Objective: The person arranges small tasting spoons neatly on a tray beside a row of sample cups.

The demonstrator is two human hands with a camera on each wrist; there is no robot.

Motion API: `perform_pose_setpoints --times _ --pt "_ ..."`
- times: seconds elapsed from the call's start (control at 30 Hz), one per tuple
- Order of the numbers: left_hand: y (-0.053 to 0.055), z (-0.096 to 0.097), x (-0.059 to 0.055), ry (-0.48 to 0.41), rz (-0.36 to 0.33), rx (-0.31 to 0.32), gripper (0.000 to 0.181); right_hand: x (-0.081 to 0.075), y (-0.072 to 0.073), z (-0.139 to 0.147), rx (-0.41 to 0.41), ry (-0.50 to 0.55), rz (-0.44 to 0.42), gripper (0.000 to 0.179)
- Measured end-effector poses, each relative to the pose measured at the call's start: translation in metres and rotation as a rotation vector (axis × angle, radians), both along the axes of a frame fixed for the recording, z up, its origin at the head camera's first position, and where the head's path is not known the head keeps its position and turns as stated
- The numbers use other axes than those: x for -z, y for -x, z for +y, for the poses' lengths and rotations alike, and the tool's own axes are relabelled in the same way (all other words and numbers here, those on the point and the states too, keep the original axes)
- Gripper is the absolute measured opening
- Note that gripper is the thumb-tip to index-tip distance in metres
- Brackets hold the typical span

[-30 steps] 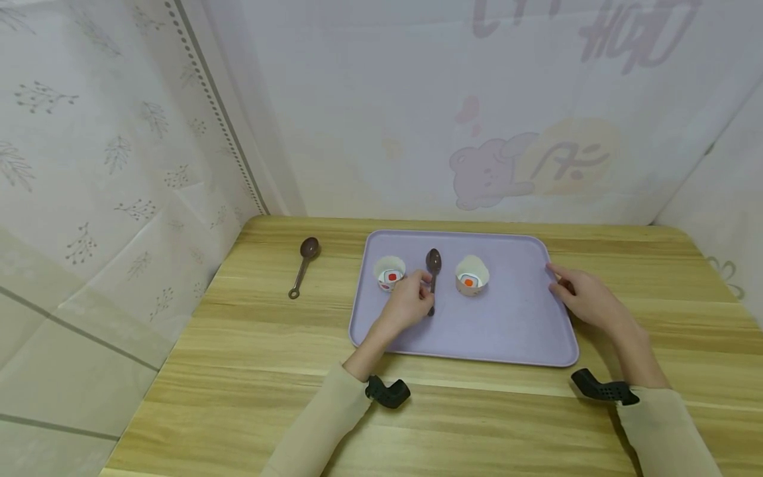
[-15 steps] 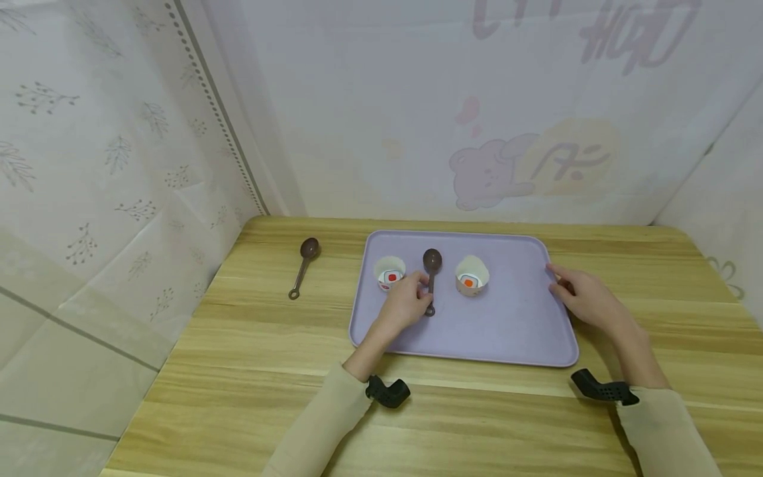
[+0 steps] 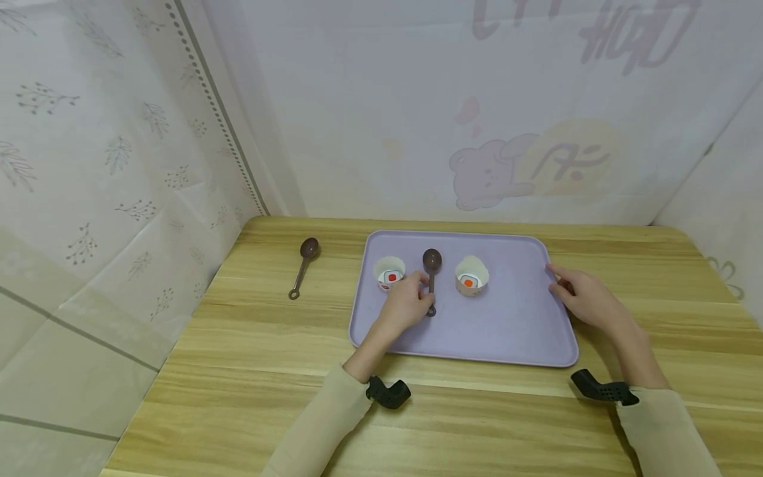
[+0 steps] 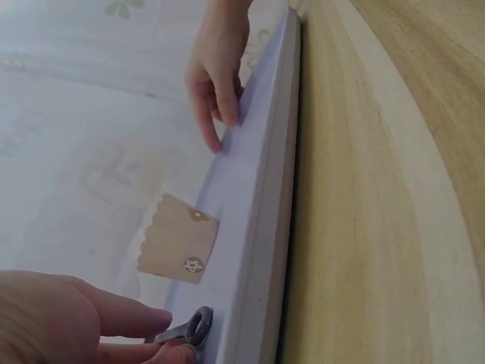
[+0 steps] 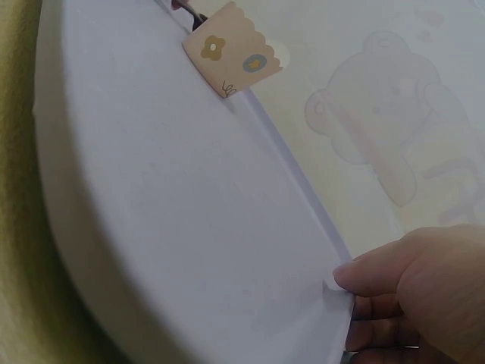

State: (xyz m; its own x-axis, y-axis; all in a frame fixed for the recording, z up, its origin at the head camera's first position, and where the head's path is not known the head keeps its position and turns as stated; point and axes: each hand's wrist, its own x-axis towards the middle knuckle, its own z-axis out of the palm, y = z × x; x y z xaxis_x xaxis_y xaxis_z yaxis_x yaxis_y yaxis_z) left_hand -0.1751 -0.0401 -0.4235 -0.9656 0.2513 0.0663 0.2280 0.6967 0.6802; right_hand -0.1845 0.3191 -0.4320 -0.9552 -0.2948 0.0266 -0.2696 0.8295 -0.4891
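My left hand [image 3: 406, 302] pinches the handle of a dark brown spoon [image 3: 432, 260] between thumb and fingers, over the lilac tray [image 3: 512, 331]. The spoon's bowl points to the tray's far side. In the left wrist view the ring at the spoon's handle end [image 4: 199, 326] sticks out past the fingertips. My right hand [image 3: 590, 298] holds the tray's right edge, thumb on the rim and fingers outside it, as the right wrist view shows. Left of the spoon is a paper cup [image 3: 390, 265] with a red-marked piece inside, partly hidden by my left hand. Another paper cup [image 3: 472, 268], with an orange-marked piece, stands to its right.
A second brown spoon [image 3: 308, 249] lies on the wooden table [image 3: 477, 424], left of the tray. A printed curtain [image 3: 357, 119] hangs behind the table's far edge, and patterned cloth [image 3: 107, 199] hangs on the left.
The spoon in my left hand has turned slightly about its handle, its bowl now facing more upward and a little further left. My right hand, the tray and the cups have stayed put.
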Motion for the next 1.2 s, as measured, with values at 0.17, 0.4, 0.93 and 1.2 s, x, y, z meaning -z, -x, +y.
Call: perform_pose_setpoints --times 0.17,0.4,0.93,1.2 --pt "-0.002 0.001 -0.005 -0.017 -0.009 0.005 0.029 -0.001 0.000 0.000 -0.003 -0.002 -0.008 0.048" --pt "-0.004 0.001 -0.008 -0.009 -0.003 0.003 0.030 -0.001 0.000 0.000 -0.004 0.002 -0.017 0.048" --pt "-0.006 0.002 -0.018 -0.085 0.043 0.120 0.029 -0.001 0.000 -0.002 0.000 -0.004 -0.016 0.048" --pt "-0.011 -0.002 -0.034 -0.177 0.007 0.144 0.031 -0.001 0.000 -0.001 -0.001 -0.008 -0.011 0.048"
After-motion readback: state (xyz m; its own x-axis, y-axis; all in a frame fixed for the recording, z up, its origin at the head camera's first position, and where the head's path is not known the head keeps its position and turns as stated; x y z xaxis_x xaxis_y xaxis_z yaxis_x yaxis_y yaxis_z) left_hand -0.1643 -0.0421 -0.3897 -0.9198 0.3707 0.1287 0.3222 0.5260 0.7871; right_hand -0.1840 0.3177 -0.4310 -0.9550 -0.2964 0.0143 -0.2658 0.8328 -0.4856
